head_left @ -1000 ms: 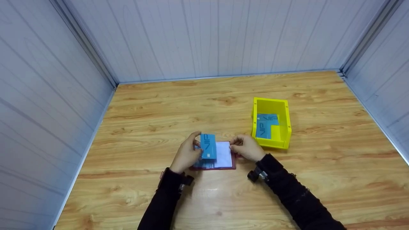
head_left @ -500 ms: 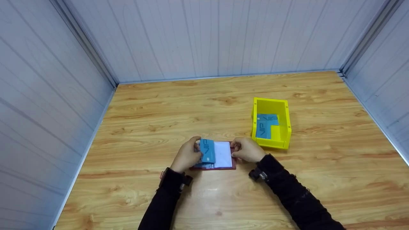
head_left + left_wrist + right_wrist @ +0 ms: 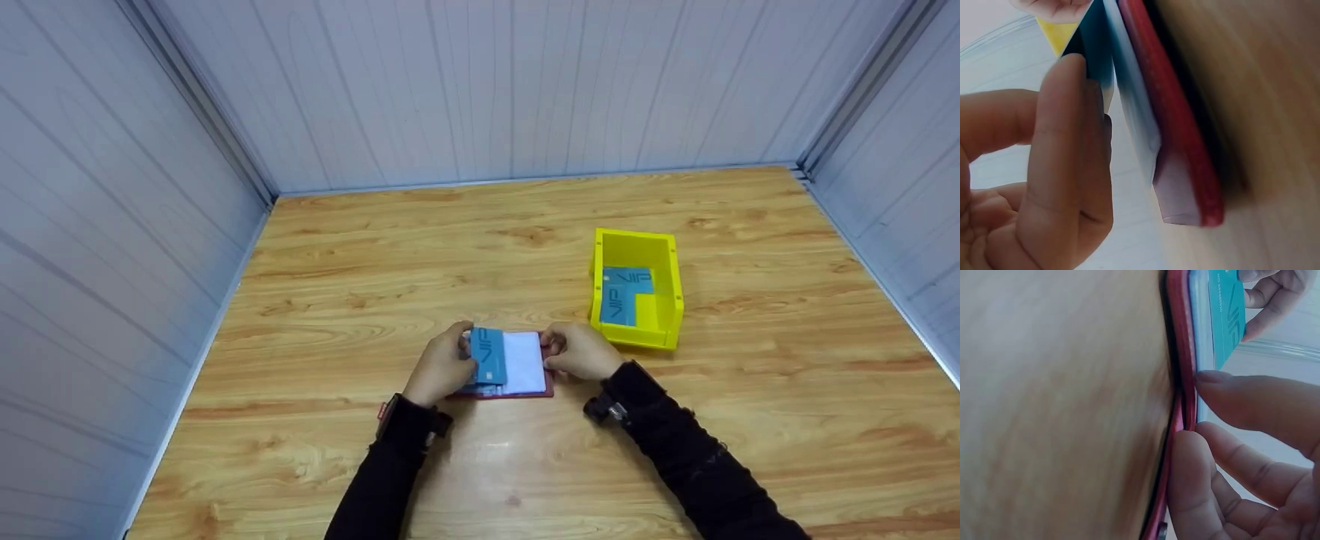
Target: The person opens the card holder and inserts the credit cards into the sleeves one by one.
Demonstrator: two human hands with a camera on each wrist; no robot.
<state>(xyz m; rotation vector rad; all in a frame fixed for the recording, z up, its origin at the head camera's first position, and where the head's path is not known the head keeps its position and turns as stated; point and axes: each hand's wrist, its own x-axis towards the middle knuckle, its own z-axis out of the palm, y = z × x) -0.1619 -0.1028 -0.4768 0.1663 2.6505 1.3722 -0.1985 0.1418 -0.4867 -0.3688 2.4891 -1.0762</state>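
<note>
The left hand (image 3: pixel 441 364) pinches a blue card (image 3: pixel 488 358) between thumb and fingers, over the left part of an open red wallet (image 3: pixel 550 384) on the worktop (image 3: pixel 375 262). The right hand (image 3: pixel 585 351) grips the wallet's right edge. Near it, a yellow bin (image 3: pixel 637 337) holds more blue cards (image 3: pixel 618 304).

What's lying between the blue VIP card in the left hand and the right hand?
The head view shows a strip of white page in the red card holder between the blue VIP card and the right hand.
</note>
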